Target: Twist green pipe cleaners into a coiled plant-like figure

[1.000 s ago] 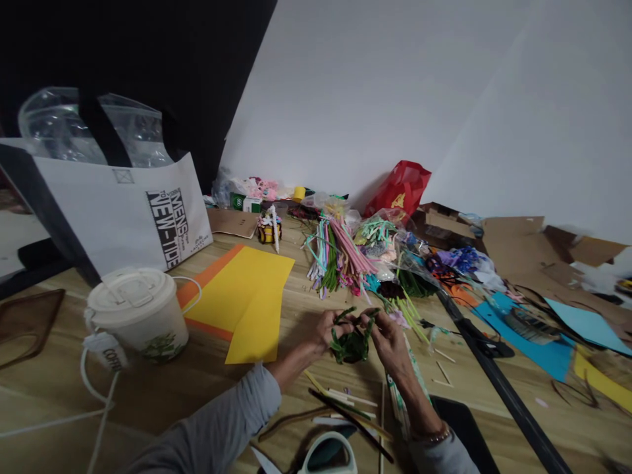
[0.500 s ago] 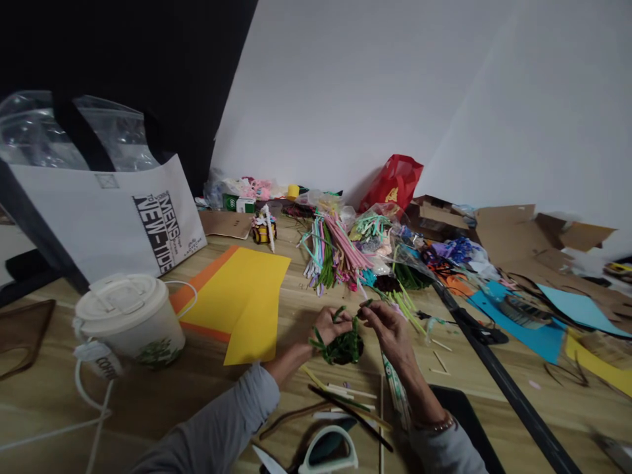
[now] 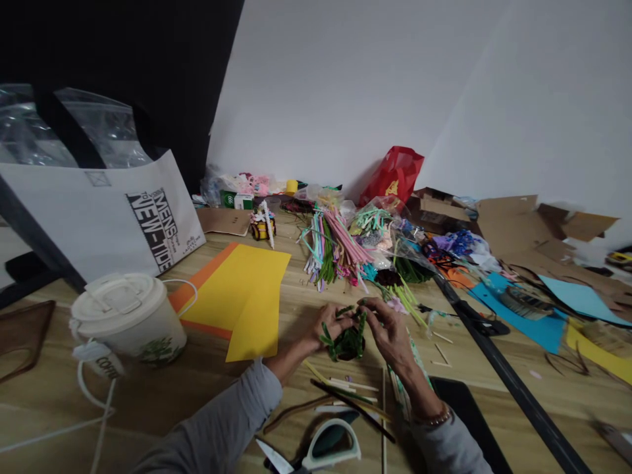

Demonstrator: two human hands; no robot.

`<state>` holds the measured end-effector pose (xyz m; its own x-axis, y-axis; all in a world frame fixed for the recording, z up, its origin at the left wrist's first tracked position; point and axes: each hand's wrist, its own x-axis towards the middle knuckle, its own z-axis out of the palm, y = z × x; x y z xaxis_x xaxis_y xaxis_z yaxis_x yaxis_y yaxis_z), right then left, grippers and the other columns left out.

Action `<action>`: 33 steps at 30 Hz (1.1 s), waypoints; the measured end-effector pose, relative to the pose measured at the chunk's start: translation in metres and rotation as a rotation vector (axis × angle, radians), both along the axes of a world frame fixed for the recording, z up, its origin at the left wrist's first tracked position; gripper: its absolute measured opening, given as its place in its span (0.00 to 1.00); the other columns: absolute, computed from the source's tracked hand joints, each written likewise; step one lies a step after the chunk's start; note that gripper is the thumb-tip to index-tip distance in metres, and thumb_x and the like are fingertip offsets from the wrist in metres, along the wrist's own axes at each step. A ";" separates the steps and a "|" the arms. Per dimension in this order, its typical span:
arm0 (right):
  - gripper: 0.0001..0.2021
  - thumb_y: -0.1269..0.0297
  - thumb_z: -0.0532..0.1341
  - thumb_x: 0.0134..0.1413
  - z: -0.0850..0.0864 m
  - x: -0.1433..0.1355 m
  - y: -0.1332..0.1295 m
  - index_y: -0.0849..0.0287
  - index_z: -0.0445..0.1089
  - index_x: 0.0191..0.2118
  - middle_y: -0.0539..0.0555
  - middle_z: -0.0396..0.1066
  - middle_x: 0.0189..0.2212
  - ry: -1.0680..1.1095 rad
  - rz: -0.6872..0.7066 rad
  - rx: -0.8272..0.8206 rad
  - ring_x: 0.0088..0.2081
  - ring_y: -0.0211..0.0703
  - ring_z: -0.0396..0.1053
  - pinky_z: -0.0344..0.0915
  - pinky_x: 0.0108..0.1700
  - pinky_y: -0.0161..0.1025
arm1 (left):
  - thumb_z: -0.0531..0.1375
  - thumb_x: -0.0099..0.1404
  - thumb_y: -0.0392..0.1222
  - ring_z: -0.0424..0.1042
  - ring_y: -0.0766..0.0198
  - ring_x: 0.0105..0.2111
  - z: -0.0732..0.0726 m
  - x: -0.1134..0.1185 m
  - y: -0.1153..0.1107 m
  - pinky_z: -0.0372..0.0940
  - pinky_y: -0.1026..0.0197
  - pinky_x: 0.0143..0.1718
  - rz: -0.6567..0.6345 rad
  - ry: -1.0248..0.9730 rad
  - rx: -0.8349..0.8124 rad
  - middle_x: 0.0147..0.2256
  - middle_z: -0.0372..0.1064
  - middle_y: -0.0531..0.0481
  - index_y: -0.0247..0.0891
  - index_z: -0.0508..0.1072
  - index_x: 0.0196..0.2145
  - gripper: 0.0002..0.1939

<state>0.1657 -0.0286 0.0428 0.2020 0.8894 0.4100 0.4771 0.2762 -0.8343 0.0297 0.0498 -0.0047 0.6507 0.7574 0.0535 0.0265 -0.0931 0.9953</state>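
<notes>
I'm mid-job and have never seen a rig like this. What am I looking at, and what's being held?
There's no machine here: these are a person's two bare hands, seen from one camera worn on the head, looking forward and down. The left hand holds a fuzzy green piece; the right hand has its fingertips at the top of it, though exactly what they pinch is too small to tell. On the wooden table, scissors lie nearest the camera. Yellow paper and a lidded cup are to the left, and bundled colored stems lie beyond the hands.
</notes>
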 end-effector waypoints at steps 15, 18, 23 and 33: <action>0.16 0.53 0.57 0.55 -0.011 0.006 0.005 0.55 0.68 0.46 0.56 0.72 0.37 0.083 0.022 -0.089 0.38 0.48 0.71 0.68 0.38 0.42 | 0.61 0.52 0.46 0.64 0.65 0.25 0.002 -0.001 0.005 0.56 0.64 0.28 0.118 -0.114 -0.040 0.23 0.67 0.51 0.31 0.75 0.29 0.13; 0.21 0.49 0.58 0.54 -0.014 0.011 0.009 0.55 0.66 0.49 0.55 0.71 0.34 0.201 0.032 -0.192 0.36 0.47 0.70 0.69 0.34 0.41 | 0.61 0.52 0.48 0.66 0.63 0.28 0.014 -0.005 0.008 0.59 0.64 0.31 0.302 -0.134 -0.055 0.25 0.69 0.50 0.32 0.75 0.28 0.14; 0.23 0.46 0.57 0.53 -0.008 0.009 0.006 0.55 0.67 0.49 0.56 0.72 0.35 0.217 0.089 -0.313 0.35 0.47 0.71 0.68 0.28 0.37 | 0.61 0.54 0.46 0.69 0.60 0.33 0.024 -0.011 0.013 0.62 0.61 0.37 0.432 -0.215 -0.112 0.30 0.72 0.48 0.34 0.75 0.33 0.13; 0.24 0.47 0.65 0.42 -0.024 0.008 0.012 0.59 0.69 0.42 0.55 0.72 0.34 0.247 0.049 -0.325 0.30 0.45 0.71 0.69 0.25 0.37 | 0.65 0.50 0.43 0.71 0.59 0.36 0.009 -0.003 0.013 0.64 0.60 0.39 0.343 -0.351 -0.234 0.36 0.74 0.47 0.34 0.74 0.40 0.18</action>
<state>0.1733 -0.0167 0.0185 0.2139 0.9755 0.0506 0.2443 -0.0032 -0.9697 0.0271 0.0629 0.0039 0.3376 0.9409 0.0276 -0.3209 0.0875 0.9431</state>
